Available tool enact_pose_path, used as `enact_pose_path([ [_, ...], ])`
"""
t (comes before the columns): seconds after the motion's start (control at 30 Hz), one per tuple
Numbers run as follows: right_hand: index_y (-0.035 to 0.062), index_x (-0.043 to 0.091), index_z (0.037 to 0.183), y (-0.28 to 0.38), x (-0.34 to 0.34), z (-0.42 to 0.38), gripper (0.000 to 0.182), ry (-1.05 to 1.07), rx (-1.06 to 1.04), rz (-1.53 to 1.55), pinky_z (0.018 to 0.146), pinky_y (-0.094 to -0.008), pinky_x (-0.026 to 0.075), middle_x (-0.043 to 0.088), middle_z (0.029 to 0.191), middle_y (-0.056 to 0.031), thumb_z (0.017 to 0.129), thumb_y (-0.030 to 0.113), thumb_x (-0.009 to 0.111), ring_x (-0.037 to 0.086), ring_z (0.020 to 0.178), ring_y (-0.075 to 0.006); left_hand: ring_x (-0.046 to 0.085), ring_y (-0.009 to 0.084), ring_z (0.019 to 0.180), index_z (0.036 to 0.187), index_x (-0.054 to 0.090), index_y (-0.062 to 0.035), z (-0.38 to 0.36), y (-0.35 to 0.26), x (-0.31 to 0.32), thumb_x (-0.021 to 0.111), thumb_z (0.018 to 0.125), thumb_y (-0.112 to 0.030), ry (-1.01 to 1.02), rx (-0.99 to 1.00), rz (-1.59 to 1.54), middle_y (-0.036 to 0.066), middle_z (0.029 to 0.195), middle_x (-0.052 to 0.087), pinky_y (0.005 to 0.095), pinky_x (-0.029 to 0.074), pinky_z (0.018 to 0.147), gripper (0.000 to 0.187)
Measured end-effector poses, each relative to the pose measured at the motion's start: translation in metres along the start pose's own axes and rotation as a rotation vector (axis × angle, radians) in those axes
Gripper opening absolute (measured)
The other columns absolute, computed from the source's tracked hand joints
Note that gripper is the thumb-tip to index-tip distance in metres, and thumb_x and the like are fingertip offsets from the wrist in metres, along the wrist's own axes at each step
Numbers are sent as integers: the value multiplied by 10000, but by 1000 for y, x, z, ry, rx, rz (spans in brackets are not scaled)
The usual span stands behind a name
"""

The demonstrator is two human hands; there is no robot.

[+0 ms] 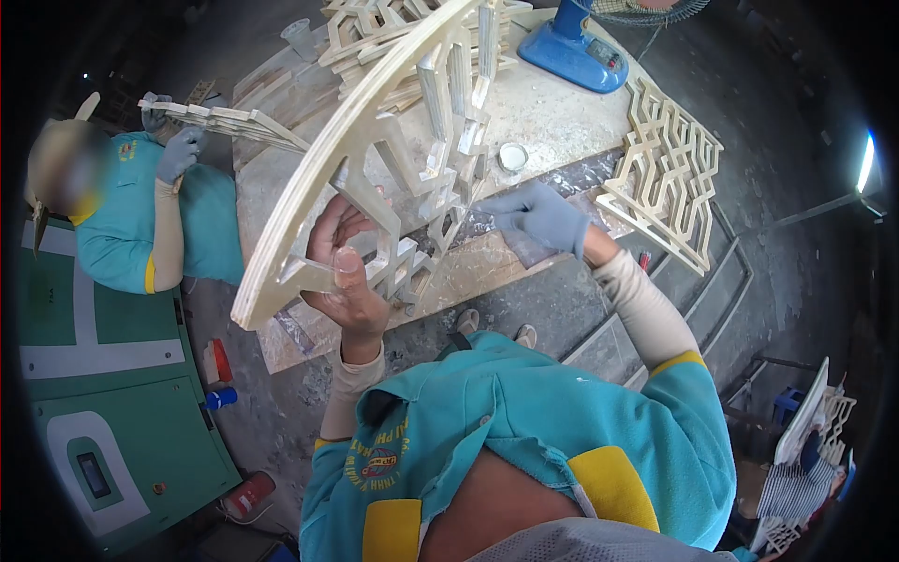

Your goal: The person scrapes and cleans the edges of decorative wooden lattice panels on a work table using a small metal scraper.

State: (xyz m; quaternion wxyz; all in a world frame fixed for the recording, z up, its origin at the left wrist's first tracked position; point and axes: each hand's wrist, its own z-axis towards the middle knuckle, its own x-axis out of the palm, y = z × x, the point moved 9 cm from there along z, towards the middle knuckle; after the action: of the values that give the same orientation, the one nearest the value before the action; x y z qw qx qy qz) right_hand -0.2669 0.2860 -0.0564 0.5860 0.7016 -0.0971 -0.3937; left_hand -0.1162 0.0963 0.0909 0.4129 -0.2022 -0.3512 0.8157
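A pale plywood lattice panel [332, 178] with a long edge strip stands tilted up in front of me. My left hand [351, 272], bare, is closed around its lower part, with the thumb on the near side and fingers reaching through an opening. My right hand [538, 220], in a grey glove, is at the panel's right side. Its fingers are stretched out to the left, fingertips right by the lattice bars. Just above the glove, a small round cup [512, 157] of whitish paste sits on the worktable [562, 122].
More lattice pieces [375, 47] are piled at the table's back, beside a clear plastic cup [300, 39]. A blue fan base [573, 51] stands back right. Another lattice panel [660, 173] leans at the right edge. At left, a gloved co-worker [140, 206] holds a panel.
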Motion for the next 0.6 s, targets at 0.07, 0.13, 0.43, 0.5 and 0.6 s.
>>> enact_pose_path([
  [0.07,237,691,1230,18,-15,-10,360,-33,-83,-102,735,-315,518,719,887,-153,885,138,655,674,772,-235,687,312,957,1296,456,172,0,0,1,474,982,-480,6,9,10,299,1109,638,360,544,833,724],
  [0.13,262,686,1245,41,-45,-21,384,-259,-51,-310,679,-339,505,652,805,-108,881,143,652,635,714,-235,687,311,958,1295,458,171,0,-1,1,471,983,-472,-2,7,7,298,1109,639,360,544,833,715],
  [0.43,311,603,1322,122,-89,-2,504,-674,-188,-1052,508,-362,488,513,818,-74,860,112,614,591,592,-235,686,312,959,1292,465,167,-5,-6,5,473,990,-433,5,38,6,288,1122,633,367,546,834,672],
  [0.5,310,587,1324,122,-81,4,516,-675,-191,-1178,498,-367,499,517,843,-70,853,101,605,598,587,-234,686,311,960,1290,467,166,-4,-7,5,475,991,-430,3,42,4,285,1127,631,366,546,833,666],
  [0.6,294,558,1322,119,-66,2,568,-601,-133,-1209,490,-362,517,536,886,-76,808,63,628,631,632,-236,687,313,965,1288,470,164,-3,-5,3,479,994,-424,2,32,-7,283,1134,631,364,550,828,657],
])
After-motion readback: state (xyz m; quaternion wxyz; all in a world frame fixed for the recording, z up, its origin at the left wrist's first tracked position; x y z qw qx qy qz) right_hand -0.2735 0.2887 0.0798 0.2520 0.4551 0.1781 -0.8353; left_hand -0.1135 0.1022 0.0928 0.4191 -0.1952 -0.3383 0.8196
